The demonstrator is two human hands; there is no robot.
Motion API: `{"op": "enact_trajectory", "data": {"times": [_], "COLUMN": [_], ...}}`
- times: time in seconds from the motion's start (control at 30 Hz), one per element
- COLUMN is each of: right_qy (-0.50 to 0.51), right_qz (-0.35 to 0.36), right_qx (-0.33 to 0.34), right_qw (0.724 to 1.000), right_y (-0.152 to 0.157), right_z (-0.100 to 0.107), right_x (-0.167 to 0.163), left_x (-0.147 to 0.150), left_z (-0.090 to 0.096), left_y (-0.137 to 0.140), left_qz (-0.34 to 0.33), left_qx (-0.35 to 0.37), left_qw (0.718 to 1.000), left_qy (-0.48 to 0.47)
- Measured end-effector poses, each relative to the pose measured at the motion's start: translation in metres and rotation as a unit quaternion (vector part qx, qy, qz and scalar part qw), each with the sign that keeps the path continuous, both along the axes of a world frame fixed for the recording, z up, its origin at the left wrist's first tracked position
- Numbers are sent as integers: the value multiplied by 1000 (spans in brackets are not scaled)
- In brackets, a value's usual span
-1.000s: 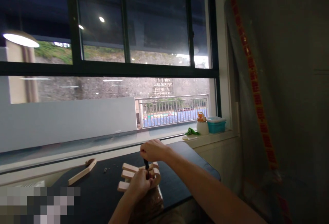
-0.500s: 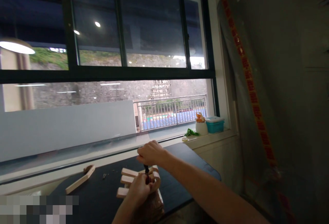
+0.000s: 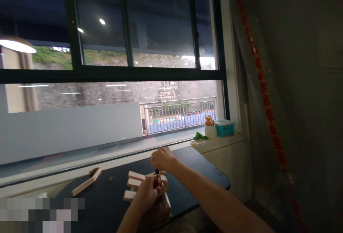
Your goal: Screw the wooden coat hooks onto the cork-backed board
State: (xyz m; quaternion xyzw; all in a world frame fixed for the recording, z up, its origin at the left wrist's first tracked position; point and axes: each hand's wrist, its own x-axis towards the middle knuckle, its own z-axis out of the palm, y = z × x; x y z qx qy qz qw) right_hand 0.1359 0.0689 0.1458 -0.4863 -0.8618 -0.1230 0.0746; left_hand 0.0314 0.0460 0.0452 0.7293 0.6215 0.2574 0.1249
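Note:
My right hand [image 3: 163,158] is closed in a fist over the top of what looks like a screwdriver [image 3: 157,172], its dark shaft pointing down. Below it, my left hand [image 3: 147,192] is closed around the curved end of a pale wooden piece with several slats [image 3: 134,183], close to the screwdriver's lower end. The exact grip of the left fingers and the tip are hidden. The wooden piece rests on a brown, shiny-wrapped block [image 3: 163,209] at the table's near edge.
On the dark table [image 3: 187,186] a loose wooden part [image 3: 85,186] with a curved end lies to the left, near some small screws [image 3: 110,179]. A teal box [image 3: 224,129], a white pot [image 3: 210,131] and a green cloth [image 3: 199,136] stand along the windowsill.
My right fist has shifted slightly right with the screwdriver, whose shaft now stands nearer upright. My left hand stays on the wooden piece. The whole view has shifted a little.

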Motion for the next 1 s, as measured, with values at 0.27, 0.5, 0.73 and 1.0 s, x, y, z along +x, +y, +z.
{"op": "enact_trajectory", "data": {"times": [0.27,0.5,0.73,1.0], "right_qy": [19,47,78,75], "right_qz": [71,37,13,71], "right_qx": [13,35,21,8], "right_qw": [997,998,997,995], "right_y": [-10,-11,-9,-13], "right_z": [15,-1,1,4], "right_x": [4,-10,-4,6], "left_x": [-3,-1,-2,-2], "left_z": [-5,-2,-3,-7], "left_y": [5,3,4,7], "left_qz": [1,7,6,18], "left_qx": [-5,-7,3,-4], "left_qw": [1000,1000,1000,1000], "left_qy": [-4,-6,-2,-3]}}
